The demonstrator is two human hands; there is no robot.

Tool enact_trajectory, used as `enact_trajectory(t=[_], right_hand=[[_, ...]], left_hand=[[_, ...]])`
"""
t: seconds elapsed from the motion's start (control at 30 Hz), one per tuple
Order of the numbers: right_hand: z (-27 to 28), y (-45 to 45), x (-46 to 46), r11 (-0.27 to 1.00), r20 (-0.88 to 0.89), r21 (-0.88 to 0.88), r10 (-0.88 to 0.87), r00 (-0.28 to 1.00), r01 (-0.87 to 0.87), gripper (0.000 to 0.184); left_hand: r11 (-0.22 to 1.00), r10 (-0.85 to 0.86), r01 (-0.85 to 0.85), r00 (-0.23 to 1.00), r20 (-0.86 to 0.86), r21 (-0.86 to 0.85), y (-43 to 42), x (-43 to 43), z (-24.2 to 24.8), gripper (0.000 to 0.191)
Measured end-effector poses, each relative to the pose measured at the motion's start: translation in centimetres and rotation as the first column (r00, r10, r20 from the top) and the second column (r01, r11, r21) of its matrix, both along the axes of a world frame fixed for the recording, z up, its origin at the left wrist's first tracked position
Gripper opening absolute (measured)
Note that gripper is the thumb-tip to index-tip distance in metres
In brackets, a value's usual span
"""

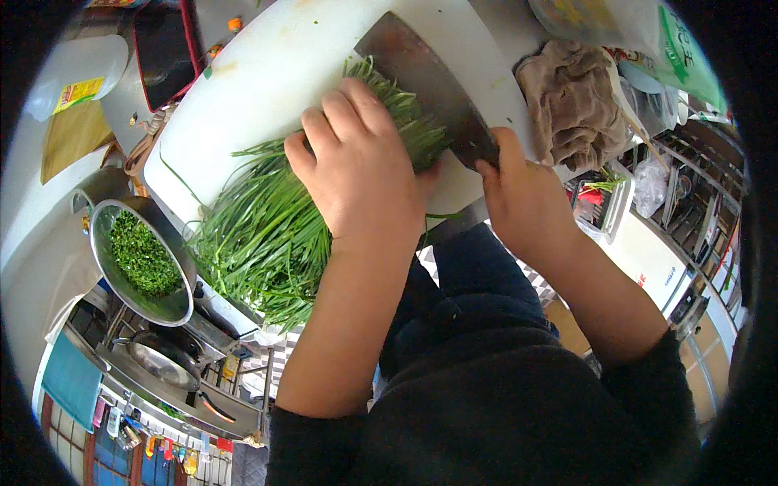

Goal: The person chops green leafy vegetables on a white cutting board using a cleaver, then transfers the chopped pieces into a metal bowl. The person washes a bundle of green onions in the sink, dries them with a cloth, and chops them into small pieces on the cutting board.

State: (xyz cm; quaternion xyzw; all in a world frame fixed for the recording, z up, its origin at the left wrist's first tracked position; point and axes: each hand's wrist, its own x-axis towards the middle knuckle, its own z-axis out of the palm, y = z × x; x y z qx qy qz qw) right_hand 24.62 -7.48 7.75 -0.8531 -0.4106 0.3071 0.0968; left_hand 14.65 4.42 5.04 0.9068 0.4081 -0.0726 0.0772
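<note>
A large bunch of long green chives [267, 243] lies across a white cutting board [243, 91], its leaves spreading past the board's near left edge. My left hand [358, 152] grips the bunch from above, fingers curled over it close to the end at the blade. In my right hand [529, 188] is a broad-bladed cleaver [425, 79], held at the handle end. Its dark blade is beside the bunch's end and reaches away over the board. A few tiny green bits are on the board and blade. My left thumb is mostly hidden.
At left, a metal bowl [146, 261] holds finely chopped greens [143, 255]. Beyond the board's left side lie a red-edged tablet-like device [164, 54] and a plastic jug [85, 73]. A crumpled brown cloth [571, 103] lies right of the board. A frying pan [164, 361] is at lower left.
</note>
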Motion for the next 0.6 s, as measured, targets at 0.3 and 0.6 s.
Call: enact_trajectory(t=[0.3,0.6], right_hand=[[6.9,-1.5,0.3,0.998,-0.072,-0.053,-0.037,0.997,0.033,0.034],[5.1,-0.1,0.1,0.974,-0.035,-0.211,0.076,0.996,-0.082,0.029]], left_hand=[[1.0,0.014,-0.013,0.999,-0.037,0.013,0.1,0.2,0.0,0.107],[1.0,-0.003,0.001,0.998,-0.057,-0.024,0.1,0.2,0.2,0.101]])
